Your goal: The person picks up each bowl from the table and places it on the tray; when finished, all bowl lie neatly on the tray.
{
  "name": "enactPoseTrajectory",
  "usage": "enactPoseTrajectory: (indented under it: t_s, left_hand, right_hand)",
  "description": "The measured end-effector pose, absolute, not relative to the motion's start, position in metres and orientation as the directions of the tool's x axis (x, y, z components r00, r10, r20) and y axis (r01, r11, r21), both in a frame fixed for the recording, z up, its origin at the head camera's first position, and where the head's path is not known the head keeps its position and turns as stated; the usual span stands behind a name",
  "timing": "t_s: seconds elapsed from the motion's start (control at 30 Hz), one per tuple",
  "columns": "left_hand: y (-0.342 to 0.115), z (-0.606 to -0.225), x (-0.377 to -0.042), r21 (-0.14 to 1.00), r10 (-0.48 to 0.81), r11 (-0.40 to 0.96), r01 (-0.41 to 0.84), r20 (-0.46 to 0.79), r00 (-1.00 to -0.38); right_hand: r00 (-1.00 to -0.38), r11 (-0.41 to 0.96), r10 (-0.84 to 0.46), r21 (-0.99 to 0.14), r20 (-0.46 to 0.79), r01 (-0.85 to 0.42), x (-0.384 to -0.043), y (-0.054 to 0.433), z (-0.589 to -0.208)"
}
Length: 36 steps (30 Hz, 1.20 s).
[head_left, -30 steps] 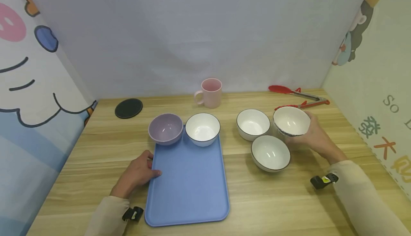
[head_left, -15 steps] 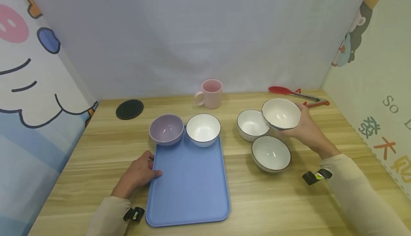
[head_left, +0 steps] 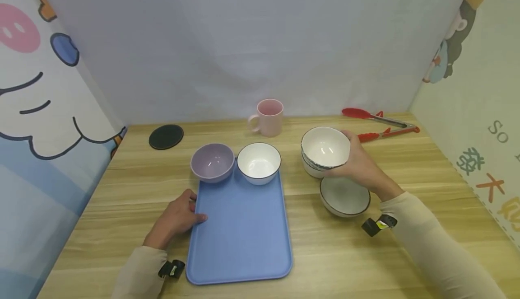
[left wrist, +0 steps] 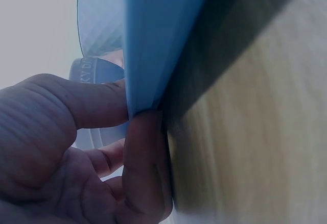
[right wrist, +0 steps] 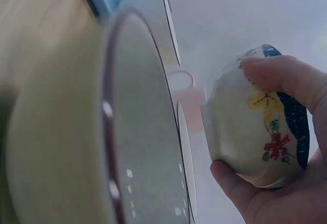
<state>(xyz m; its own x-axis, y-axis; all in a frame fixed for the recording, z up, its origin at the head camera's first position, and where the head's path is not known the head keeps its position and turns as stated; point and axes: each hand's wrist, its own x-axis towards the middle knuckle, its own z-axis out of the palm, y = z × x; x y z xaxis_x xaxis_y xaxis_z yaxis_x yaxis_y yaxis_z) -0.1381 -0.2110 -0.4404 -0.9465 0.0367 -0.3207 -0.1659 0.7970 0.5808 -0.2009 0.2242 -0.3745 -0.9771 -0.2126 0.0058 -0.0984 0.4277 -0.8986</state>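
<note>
A: Please, how is the room, beginning from the left?

B: First is a side wall (head_left: 24,86) with a cartoon animal with a pink snout. A pale grey backdrop (head_left: 227,46) rises behind the table (head_left: 113,217), whose surface has a light wood grain. On it lies a round black mat (head_left: 166,137).

A: And the left hand (head_left: 178,215)?

B: It pinches the long left edge of the blue tray (head_left: 243,226), thumb above and a finger below. A purple bowl (head_left: 212,163) and a white bowl (head_left: 259,162) are side by side at the tray's far end; a pink mug (head_left: 270,117) stands behind.

A: Further right?

B: The right hand (head_left: 359,168) grips a flowered bowl (head_left: 325,147) above another bowl (head_left: 311,170). Whether these two touch, I cannot tell. A dark-rimmed bowl (head_left: 345,197) is nearer, and red tongs (head_left: 390,126) lie behind.

A: Can any writing be read?

B: In the left wrist view, one lettered bowl (left wrist: 88,72) shows perhaps "KY D", the rest being hidden. The right wall (head_left: 459,123) carries "SO", then the characters 發 and 大.
</note>
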Motion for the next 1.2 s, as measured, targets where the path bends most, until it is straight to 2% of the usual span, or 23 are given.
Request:
enactPoseTrajectory:
  t_s: [0.23,0.63,0.83,1.07,1.2]
  left_hand:
    - [-0.209,-0.439,-0.141,0.582,0.044,0.797,-0.162,-0.323,-0.945]
    - [-0.210,-0.437,-0.143,0.568,0.037,0.805,-0.173,-0.338,-0.940]
    - [-0.210,-0.438,-0.142,0.567,0.035,0.805,-0.174,-0.339,-0.940]
    - [-0.209,-0.440,-0.141,0.568,0.033,0.803,-0.179,-0.342,-0.939]
    - [-0.210,-0.440,-0.140,0.579,0.037,0.798,-0.167,-0.324,-0.945]
  right_hand:
    - [-0.965,0.480,-0.261,-0.870,-0.017,-0.114,-0.190,0.198,-0.378]
    - [-0.915,0.413,-0.403,-0.890,0.009,-0.191,-0.169,0.150,-0.391]
    - [-0.867,0.368,-0.495,-0.891,0.054,-0.265,-0.164,0.128,-0.402]
    - [-0.844,0.390,-0.537,-0.891,-0.015,-0.232,-0.152,0.104,-0.415]
    - [-0.840,0.435,-0.542,-0.863,-0.023,-0.257,-0.146,0.093,-0.424]
